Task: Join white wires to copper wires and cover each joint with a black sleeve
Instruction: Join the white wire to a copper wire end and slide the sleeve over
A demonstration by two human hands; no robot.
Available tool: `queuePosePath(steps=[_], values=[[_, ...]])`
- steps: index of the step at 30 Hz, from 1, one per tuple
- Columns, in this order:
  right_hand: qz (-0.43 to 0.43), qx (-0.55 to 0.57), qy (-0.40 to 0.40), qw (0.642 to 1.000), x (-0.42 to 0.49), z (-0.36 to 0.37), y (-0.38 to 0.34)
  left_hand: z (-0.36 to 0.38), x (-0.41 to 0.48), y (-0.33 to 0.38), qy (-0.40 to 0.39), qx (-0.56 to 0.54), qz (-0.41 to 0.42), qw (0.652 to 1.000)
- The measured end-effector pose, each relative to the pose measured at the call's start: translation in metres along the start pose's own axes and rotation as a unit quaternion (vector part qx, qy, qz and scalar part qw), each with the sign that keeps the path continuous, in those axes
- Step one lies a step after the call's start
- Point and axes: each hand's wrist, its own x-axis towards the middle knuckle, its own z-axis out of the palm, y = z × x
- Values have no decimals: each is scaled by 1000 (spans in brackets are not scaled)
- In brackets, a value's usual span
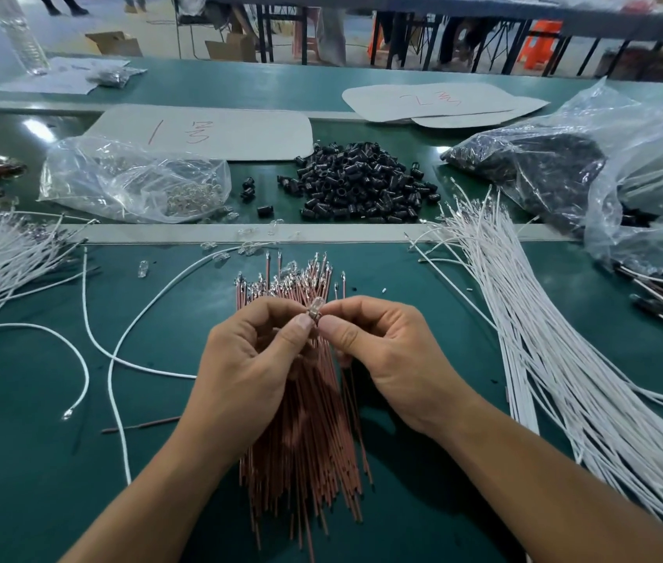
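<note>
Head view: a small clear part (316, 307) is pinched by the left hand (248, 359) and right hand (386, 351) over the copper wires (305, 461), laid near-to-far on the desk (17, 440), metal tips pointed away.

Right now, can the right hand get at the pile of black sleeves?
Probably yes. The pile of black sleeves lies straight ahead of the right hand, with only low copper wires between. But it and the left hand are pinching a small clear part.
</note>
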Motion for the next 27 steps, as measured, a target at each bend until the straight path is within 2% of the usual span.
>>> queuePosePath(steps=[3,7,13,22,27], values=[[1,-6,22,1000,-1,3,1,2,-1,0,14,26,15,999],[11,-2,36,999,-1,4,1,3,-2,3,7,5,10,1000],[-15,-22,38,999,-4,7,0,3,-2,3,17,-11,-8,1000],[0,14,36,999,-4,10,-5,5,-2,4,25,-12,-5,1000],[-2,-5,33,999,-4,11,-6,4,-3,6,30,-10,5,999]])
